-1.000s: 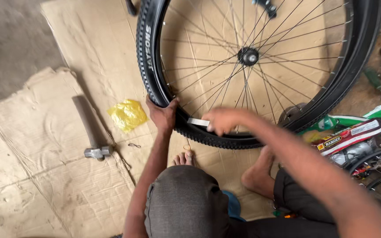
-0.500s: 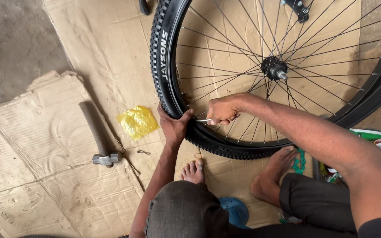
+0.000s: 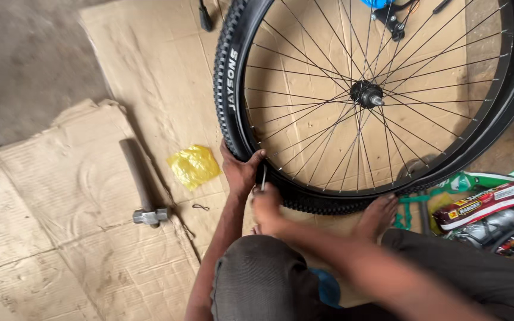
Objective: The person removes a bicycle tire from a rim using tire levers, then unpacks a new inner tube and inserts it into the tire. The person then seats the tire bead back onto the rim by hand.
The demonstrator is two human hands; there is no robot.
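Left hand [image 3: 240, 172] now clamps tyre [image 3: 228, 89] edge, frame centre; right hand [image 3: 267, 205] has dropped lower, gripping thin metal lever [image 3: 263, 177] upright; bead work advancing.

The right hand [image 3: 267, 208] has drawn back off the rim toward the knee; a second ago it lay across the tyre [image 3: 233, 89] holding a pale tool flat. Now the thin metal tool [image 3: 263, 177] stands nearly upright just above its fingers [image 3: 260, 193], close beside the left hand [image 3: 240, 172], which has slid along the tyre's edge.
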